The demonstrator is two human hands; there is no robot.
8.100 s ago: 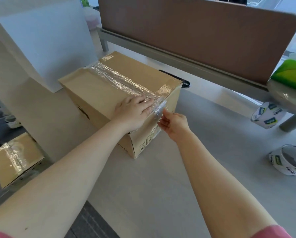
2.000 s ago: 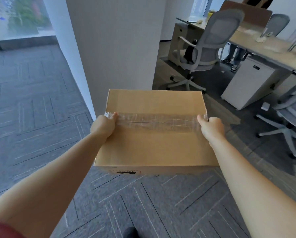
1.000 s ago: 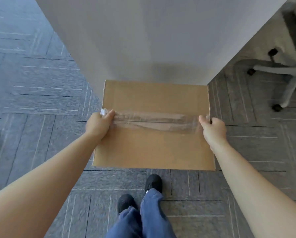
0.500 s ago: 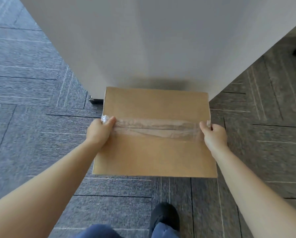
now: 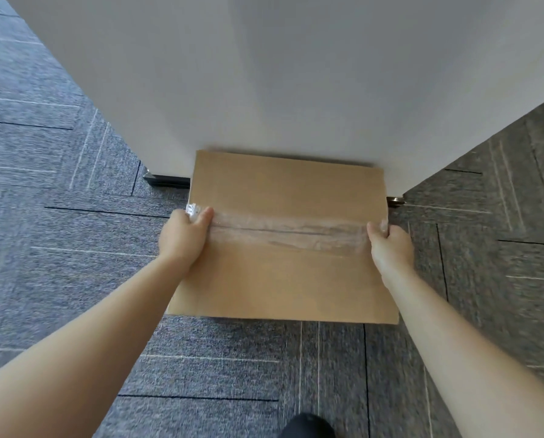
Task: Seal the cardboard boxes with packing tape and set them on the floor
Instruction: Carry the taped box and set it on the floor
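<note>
A brown cardboard box is low over the grey carpet, its top facing me. A strip of clear packing tape runs across the top seam from left to right. My left hand grips the box's left edge, thumb on top at the tape's end. On the opposite edge my right hand grips the same way. The box's far edge lies close against the foot of a white pillar. Whether the box's bottom touches the floor is hidden.
A wide white pillar fills the upper view right behind the box. Grey carpet tiles spread to the left, darker ones to the right. The tip of my black shoe shows at the bottom edge.
The box went from the desk to down by the pillar. Over the last second it has sunk lower toward the carpet, both hands keeping the same hold on its sides.
</note>
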